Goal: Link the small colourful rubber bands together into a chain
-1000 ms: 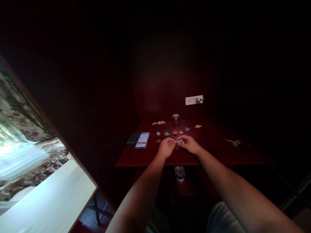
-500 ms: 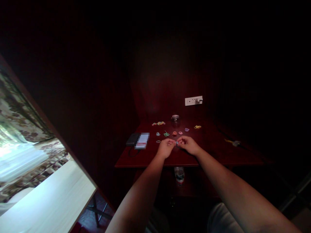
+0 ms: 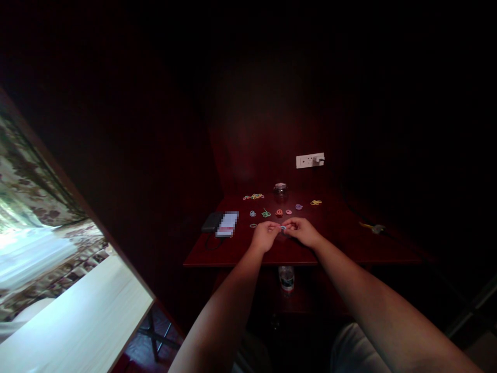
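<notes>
Over the front of the dark red table [image 3: 240,255], my left hand [image 3: 265,235] and my right hand [image 3: 302,231] meet fingertip to fingertip. Pinched between them is a small pale blue hair tie [image 3: 283,228], its loop showing in the gap. Just beyond lie little groups of hair ties: blue ones [image 3: 252,213], green ones [image 3: 266,213], orange ones [image 3: 279,213], pink ones [image 3: 289,212] and purple ones [image 3: 298,206]. A single greyish hair tie [image 3: 253,226] rests left of my left hand.
Mixed hair ties [image 3: 255,196], a lidded clear jar [image 3: 280,189] and yellow hair ties [image 3: 316,202] stand further back. A phone [image 3: 227,224] and a black case [image 3: 212,222] lie left, a yellow-and-silver object [image 3: 376,228] right. Below is a bottle [image 3: 287,280]; a socket [image 3: 309,160] is on the wall.
Both hands stay in nearly the same place, still pinching the hair tie. Its loop looks slightly wider between the fingertips now. The view has shifted very slightly.
</notes>
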Available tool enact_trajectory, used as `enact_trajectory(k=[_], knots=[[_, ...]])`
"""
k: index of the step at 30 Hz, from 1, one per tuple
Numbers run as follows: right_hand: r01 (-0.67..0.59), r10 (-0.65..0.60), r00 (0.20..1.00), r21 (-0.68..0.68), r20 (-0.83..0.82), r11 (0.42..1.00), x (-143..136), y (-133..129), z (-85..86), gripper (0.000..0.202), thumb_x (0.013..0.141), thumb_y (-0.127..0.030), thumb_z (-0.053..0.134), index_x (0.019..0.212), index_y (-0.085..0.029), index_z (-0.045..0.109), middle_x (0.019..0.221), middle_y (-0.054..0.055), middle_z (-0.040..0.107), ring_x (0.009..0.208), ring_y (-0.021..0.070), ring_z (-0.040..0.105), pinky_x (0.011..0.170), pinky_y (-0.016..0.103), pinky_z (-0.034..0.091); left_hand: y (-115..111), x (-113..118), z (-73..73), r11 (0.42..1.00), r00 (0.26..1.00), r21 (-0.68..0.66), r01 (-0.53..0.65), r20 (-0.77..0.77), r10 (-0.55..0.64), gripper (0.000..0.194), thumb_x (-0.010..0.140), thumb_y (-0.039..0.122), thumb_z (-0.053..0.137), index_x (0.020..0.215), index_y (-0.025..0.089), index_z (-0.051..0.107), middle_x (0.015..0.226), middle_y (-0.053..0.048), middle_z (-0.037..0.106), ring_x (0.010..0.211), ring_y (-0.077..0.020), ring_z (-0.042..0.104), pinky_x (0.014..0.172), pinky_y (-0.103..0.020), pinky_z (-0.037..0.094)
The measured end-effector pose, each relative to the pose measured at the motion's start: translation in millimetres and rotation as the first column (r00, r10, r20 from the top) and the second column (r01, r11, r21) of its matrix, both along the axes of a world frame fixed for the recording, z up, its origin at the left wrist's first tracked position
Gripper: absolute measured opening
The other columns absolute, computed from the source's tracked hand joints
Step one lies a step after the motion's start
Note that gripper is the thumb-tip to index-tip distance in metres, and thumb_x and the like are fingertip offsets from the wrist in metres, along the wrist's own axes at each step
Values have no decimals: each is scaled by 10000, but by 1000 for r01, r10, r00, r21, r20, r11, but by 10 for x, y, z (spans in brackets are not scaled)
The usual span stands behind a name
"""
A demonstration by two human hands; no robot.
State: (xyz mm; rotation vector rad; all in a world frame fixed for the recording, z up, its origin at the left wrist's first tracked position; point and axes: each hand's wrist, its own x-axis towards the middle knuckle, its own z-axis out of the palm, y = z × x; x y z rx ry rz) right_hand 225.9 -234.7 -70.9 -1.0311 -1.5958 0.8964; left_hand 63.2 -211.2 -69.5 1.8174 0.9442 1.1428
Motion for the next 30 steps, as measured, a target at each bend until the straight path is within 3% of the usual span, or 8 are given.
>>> enact_trajectory(k=[20,30], knots=[[102,-104,992,23,75,995,-23,-39,52,243,655,-364,612,701,-125,606,526,-9,539,473,84,438,459,206,336,-23,-10,-12,996,996,90,27,-87,-19,217,767,318,510,776,122,601,719,-50,631,642,-113,553,622,-225,432],[52,-53,998,17,28,998,-41,-46,72,260,636,-376,635,666,-121,593,507,-23,512,470,81,418,464,206,306,-42,4,-2,995,997,81,63,-47,-59,230,723,326,582,810,114,599,731,-58,627,654,-113,561,628,-225,445]])
